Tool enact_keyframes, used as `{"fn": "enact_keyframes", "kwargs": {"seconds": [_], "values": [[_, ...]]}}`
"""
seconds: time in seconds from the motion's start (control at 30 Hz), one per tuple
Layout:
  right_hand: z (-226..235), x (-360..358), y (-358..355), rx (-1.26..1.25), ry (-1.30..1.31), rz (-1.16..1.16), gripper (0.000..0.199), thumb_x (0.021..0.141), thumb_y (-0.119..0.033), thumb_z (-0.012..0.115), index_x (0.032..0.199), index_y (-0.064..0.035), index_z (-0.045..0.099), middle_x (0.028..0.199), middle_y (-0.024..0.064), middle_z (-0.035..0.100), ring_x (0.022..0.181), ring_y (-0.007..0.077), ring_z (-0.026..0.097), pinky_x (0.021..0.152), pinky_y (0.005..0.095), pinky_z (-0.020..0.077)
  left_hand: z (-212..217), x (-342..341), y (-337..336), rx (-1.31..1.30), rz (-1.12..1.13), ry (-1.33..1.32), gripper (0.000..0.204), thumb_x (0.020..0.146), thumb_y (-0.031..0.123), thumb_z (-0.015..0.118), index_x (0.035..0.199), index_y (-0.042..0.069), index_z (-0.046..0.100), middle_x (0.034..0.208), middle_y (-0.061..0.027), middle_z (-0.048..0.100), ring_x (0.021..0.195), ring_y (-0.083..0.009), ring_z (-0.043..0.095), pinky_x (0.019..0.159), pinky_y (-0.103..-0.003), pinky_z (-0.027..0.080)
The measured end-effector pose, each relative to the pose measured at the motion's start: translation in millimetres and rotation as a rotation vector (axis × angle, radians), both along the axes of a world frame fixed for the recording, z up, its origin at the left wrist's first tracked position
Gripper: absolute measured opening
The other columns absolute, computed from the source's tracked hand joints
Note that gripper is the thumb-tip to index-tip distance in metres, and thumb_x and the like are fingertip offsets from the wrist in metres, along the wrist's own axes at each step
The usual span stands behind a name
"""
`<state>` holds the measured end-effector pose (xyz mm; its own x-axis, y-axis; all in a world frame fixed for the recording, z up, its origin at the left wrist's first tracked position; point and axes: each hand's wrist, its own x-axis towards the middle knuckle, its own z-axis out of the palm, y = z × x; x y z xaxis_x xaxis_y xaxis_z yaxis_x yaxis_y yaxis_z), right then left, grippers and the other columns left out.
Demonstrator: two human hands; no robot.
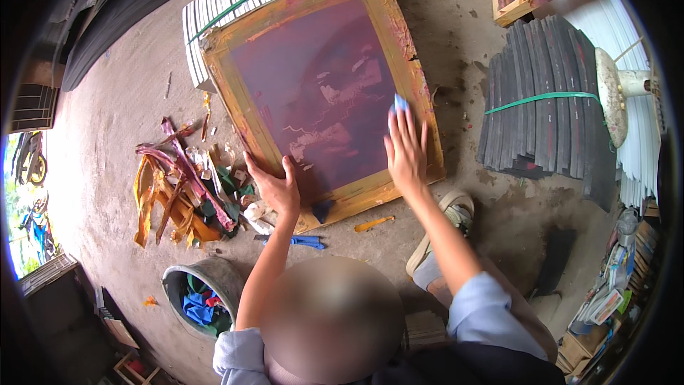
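A screen printing frame [405, 36] with an ochre, tape-covered wooden border and a purple mesh leans tilted on a stack of white sheets. My left hand [276, 187] holds its lower left rail, thumb over the inner side and forefinger along the outer edge; the other fingers are mostly hidden. On the right side of the mesh lies my right hand [407, 153], fingers stretched upward. Under its fingertips a small light-blue and white piece [400, 103] pokes out, pressed against the surface; what it is I cannot make out. Paler, worn-looking patches mark the mesh's middle.
Peeled tape scraps [182, 196] lie left of the frame. A bucket with coloured rags [171, 278] stands at lower left. Blue-handled cutter [306, 242] lies nearby. Strapped white sheets [196, 21] are behind; a strapped dark stack [538, 114] and a second frame [502, 11] are right.
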<state>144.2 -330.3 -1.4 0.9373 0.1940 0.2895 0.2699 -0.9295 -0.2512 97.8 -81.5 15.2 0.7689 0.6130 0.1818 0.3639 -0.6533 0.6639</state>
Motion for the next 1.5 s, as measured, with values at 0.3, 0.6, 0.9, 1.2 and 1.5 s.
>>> {"fn": "enact_keyframes", "kwargs": {"seconds": [0.3, 0.6, 0.9, 1.2, 1.5], "values": [[-17, -77, 11, 0.17, 0.179, 0.094, 0.056, 0.097, -0.023, 0.05, 0.149, -0.0072, 0.033, 0.156, 0.011, 0.029, 0.145, 0.0272, 0.024, 0.119, 0.0495, 0.0167, 3, -5, 11, -0.036, 0.039, 0.01, 0.085, 0.084, 0.032, 0.07, 0.149, 0.003, 0.022, 0.145, -0.0231, 0.038, 0.132, -0.0399, 0.04, 0.106, -0.043, 0.037], [35, 89, -1, 0.007, -0.115, -0.034, 0.047, 0.104, -0.022, 0.032, 0.148, -0.0067, 0.033, 0.154, 0.0121, 0.031, 0.144, 0.0277, 0.027, 0.118, 0.0499, 0.0165, -1, -2, -3, -0.084, -0.016, -0.044, 0.083, 0.085, 0.027, 0.069, 0.148, 0.002, 0.022, 0.145, -0.0247, 0.039, 0.132, -0.0398, 0.042, 0.106, -0.042, 0.037], [-1, -5, 13, -0.106, -0.02, 0.374, 0.056, 0.098, -0.018, 0.048, 0.15, -0.0122, 0.029, 0.157, 0.0048, 0.026, 0.146, 0.018, 0.021, 0.119, 0.0525, 0.0084, -2, -4, 9, -0.066, -0.026, -0.074, 0.085, 0.083, 0.025, 0.07, 0.149, 0.004, 0.022, 0.144, -0.0244, 0.04, 0.129, -0.041, 0.044, 0.104, -0.043, 0.04], [-1, 3, 55, 0.027, 0.041, 0.477, 0.051, 0.095, -0.013, 0.052, 0.144, -0.0047, 0.04, 0.152, 0.0129, 0.035, 0.142, 0.0245, 0.031, 0.118, 0.0442, 0.0252, 4, -6, 9, -0.165, -0.026, -0.08, 0.082, 0.082, 0.018, 0.069, 0.148, 0.002, 0.023, 0.142, -0.0247, 0.041, 0.129, -0.0405, 0.043, 0.106, -0.042, 0.038], [-4, -29, 81, 0.127, 0.103, 0.516, 0.056, 0.096, -0.016, 0.048, 0.148, -0.0061, 0.031, 0.155, 0.0088, 0.027, 0.146, 0.0233, 0.019, 0.12, 0.0505, 0.0103, 4, -4, 10, -0.165, -0.051, -0.1, 0.08, 0.083, 0.014, 0.067, 0.148, 0.001, 0.023, 0.145, -0.0234, 0.039, 0.13, -0.0404, 0.043, 0.106, -0.042, 0.038]]}}
